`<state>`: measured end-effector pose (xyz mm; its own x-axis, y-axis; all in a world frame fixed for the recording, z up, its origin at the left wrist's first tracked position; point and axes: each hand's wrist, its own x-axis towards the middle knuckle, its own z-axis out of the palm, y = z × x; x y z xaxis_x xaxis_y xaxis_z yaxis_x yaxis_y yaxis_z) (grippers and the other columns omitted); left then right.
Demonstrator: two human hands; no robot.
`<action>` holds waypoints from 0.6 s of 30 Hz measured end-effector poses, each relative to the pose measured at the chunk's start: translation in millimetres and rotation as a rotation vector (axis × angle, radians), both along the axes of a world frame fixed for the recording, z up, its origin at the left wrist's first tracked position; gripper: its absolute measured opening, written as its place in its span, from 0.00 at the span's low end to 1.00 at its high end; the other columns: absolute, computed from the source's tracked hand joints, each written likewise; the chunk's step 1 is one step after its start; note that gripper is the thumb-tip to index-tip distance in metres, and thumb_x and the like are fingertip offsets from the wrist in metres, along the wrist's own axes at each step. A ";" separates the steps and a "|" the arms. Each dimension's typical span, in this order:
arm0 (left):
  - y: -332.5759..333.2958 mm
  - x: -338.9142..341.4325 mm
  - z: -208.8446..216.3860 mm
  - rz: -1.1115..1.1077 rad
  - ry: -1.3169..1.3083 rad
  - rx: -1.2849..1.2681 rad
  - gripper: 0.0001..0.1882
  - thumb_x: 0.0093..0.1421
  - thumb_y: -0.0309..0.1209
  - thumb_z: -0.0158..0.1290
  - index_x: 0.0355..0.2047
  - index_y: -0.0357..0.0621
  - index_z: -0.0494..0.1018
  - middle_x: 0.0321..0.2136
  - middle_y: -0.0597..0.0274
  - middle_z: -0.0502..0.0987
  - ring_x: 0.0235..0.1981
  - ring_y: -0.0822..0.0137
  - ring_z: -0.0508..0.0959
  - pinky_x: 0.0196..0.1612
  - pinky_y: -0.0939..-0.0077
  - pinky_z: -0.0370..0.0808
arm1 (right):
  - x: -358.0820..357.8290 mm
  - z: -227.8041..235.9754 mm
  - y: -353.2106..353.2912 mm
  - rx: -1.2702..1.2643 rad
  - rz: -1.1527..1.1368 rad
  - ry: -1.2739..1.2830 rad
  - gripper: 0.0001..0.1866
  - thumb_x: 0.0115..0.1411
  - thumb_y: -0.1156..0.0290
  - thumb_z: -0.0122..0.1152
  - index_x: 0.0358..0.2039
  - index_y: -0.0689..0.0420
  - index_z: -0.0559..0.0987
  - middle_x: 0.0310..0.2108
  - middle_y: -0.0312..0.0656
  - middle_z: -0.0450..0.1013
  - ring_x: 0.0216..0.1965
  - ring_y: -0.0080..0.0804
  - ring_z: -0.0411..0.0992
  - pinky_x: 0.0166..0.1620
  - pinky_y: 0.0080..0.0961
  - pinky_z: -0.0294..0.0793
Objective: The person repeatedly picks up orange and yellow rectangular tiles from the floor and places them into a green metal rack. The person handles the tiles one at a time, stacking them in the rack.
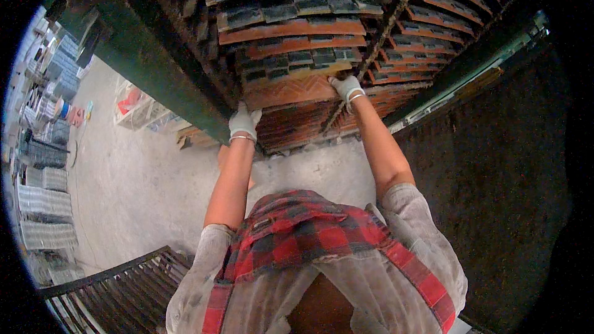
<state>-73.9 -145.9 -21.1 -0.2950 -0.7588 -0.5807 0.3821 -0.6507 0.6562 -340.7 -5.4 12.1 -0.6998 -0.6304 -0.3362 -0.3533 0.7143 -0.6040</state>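
Observation:
A reddish-brown board with a zigzag pattern (289, 91) sits in a tall rack in front of me, one of many stacked layers. My left hand (244, 122), in a white glove, is closed at its near left corner. At its right end my right hand (346, 88), also gloved, has its fingers closed on the edge. Both arms are stretched forward. Just behind the board lie rows of dark glossy tiles (300, 57) on another layer. The fingertips under the board are hidden.
A dark green rack post (133, 65) rises close to my left hand, and a green rail (476, 77) runs at the right. A slatted metal frame (124, 287) stands at the lower left. Bundled stacks (46, 201) line the far left; a white crate (139, 108) sits on the concrete floor (142, 198).

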 end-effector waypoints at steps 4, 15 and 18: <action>39.2 13.3 7.6 -0.111 -0.068 -0.163 0.18 0.54 0.37 0.41 0.36 0.33 0.62 0.29 0.53 0.71 0.27 0.62 0.73 0.30 0.71 0.71 | 25.5 -4.0 60.6 -0.210 -0.119 -0.051 0.25 0.45 0.53 0.54 0.19 0.68 0.69 0.17 0.41 0.65 0.20 0.28 0.62 0.25 0.24 0.62; 160.5 111.5 21.7 -0.611 0.197 0.094 0.18 0.55 0.34 0.39 0.41 0.34 0.59 0.39 0.51 0.65 0.40 0.58 0.67 0.41 0.67 0.66 | 95.5 -25.9 202.2 -0.300 -0.133 -0.094 0.23 0.43 0.54 0.56 0.25 0.65 0.70 0.20 0.42 0.68 0.22 0.29 0.64 0.28 0.25 0.64; 151.8 127.0 29.4 -0.796 0.137 0.122 0.21 0.54 0.36 0.40 0.45 0.37 0.55 0.43 0.52 0.63 0.44 0.57 0.65 0.46 0.66 0.63 | 112.3 -14.9 220.9 -0.293 -0.149 -0.248 0.22 0.45 0.56 0.55 0.28 0.65 0.70 0.22 0.42 0.69 0.24 0.28 0.65 0.30 0.24 0.64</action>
